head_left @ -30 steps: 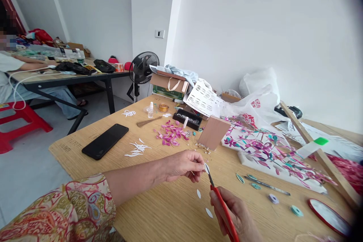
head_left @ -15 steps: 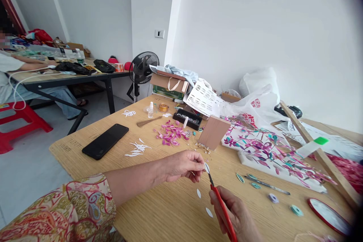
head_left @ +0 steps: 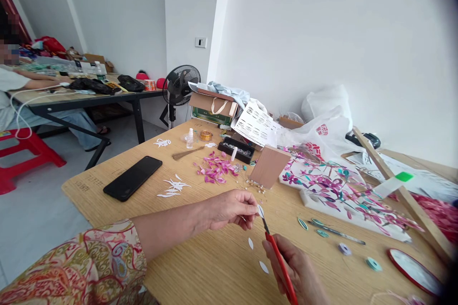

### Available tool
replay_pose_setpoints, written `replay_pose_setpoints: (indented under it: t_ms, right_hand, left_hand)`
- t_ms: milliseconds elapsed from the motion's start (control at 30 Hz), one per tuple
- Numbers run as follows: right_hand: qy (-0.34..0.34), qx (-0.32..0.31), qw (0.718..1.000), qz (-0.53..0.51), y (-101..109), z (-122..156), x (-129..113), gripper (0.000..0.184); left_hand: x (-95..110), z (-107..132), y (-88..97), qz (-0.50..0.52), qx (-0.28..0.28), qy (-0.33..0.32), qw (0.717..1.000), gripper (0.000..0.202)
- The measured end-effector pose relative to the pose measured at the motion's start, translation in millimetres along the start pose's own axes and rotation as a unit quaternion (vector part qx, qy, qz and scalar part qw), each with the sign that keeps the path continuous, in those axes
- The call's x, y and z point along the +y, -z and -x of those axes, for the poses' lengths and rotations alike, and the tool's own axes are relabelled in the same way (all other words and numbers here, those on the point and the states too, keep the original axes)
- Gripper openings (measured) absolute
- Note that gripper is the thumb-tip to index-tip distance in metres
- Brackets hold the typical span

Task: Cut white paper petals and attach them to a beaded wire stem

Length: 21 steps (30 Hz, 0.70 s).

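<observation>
Between thumb and fingers, my left hand [head_left: 234, 209] pinches a small white leaf-shaped paper piece [head_left: 260, 210]. The blade tips of red-handled scissors [head_left: 280, 262] meet that piece from below. My right hand [head_left: 295, 267] is wrapped round the scissor handles, and the blades look nearly closed. On the wooden table [head_left: 200, 267] beneath lie two loose white paper leaves [head_left: 264, 267], left of the scissors. Farther off, a pile of slim white paper pieces [head_left: 175, 186] and a heap of pink petals [head_left: 218, 167] lie beyond my left forearm.
A black phone [head_left: 133, 178] lies at the left. A wooden block [head_left: 270, 167] stands behind my hands, near a black tray [head_left: 236, 150]. Pink and teal flower sprays [head_left: 336, 186] rest at right, with thread spools [head_left: 374, 264] closer. A person [head_left: 36, 86] sits at another table.
Almost nothing differs. My right hand and the scissors have shifted very slightly left; my left hand keeps its pinch on the white paper piece.
</observation>
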State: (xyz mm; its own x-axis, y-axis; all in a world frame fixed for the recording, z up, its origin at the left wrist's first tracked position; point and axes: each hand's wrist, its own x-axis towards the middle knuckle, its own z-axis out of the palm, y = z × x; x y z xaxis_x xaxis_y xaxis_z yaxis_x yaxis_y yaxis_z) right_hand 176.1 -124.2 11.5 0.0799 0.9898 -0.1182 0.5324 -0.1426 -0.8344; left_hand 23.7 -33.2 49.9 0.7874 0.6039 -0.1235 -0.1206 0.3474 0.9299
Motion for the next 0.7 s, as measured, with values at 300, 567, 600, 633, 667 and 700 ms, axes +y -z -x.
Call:
replay_pose_setpoints:
  t_ms: [300, 567, 600, 633, 667, 700]
  right_hand:
    - [0.006, -0.089, 0.996, 0.025, 15, 5, -7, 0.04]
    - [-0.054, 0.064, 0.976, 0.199, 63, 42, 26, 0.028]
    - [-0.066, 0.099, 0.967, 0.226, 71, 50, 33, 0.026]
    - [-0.079, 0.137, 0.955, 0.25, 80, 60, 41, 0.024]
    - [-0.095, 0.168, 0.943, 0.27, 88, 69, 49, 0.023]
    - [-0.116, 0.186, 0.933, 0.287, 96, 78, 57, 0.022]
  left_hand:
    - [3, 1, -0.7, -0.016, 0.028, -0.014, 0.999, 0.028]
    - [6, 8, -3.2, -0.038, 0.029, -0.013, 0.999, 0.024]
    - [6, 10, -2.1, -0.049, 0.033, -0.012, 0.998, 0.024]
    - [7, 11, -0.4, -0.062, 0.034, -0.01, 0.997, 0.023]
    - [7, 11, 1.4, -0.074, 0.035, -0.006, 0.997, 0.022]
    - [7, 12, 3.2, -0.085, 0.035, 0.002, 0.996, 0.021]
